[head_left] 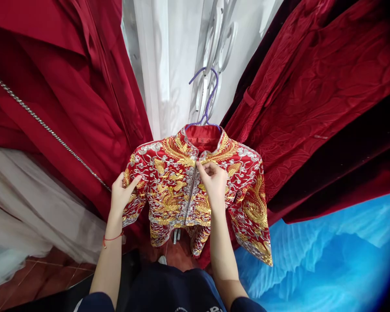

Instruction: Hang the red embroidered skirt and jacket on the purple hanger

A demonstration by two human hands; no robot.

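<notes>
A red jacket (pixel 172 186) with gold and silver embroidery hangs in front of me on a purple hanger (pixel 206 104). My left hand (pixel 121 193) grips the jacket's left sleeve near the shoulder, thumb on top. My right hand (pixel 214 182) is closed in a pinch at the front opening just below the collar, on the fastening there. A red string bracelet sits on my left wrist.
Dark red garments (pixel 312 108) hang on the right and red fabric (pixel 68 99) on the left, crossed by a metal chain (pixel 45 125). White cloth (pixel 35 208) lies lower left, a white curtain (pixel 169 65) behind, blue fabric (pixel 328 255) lower right.
</notes>
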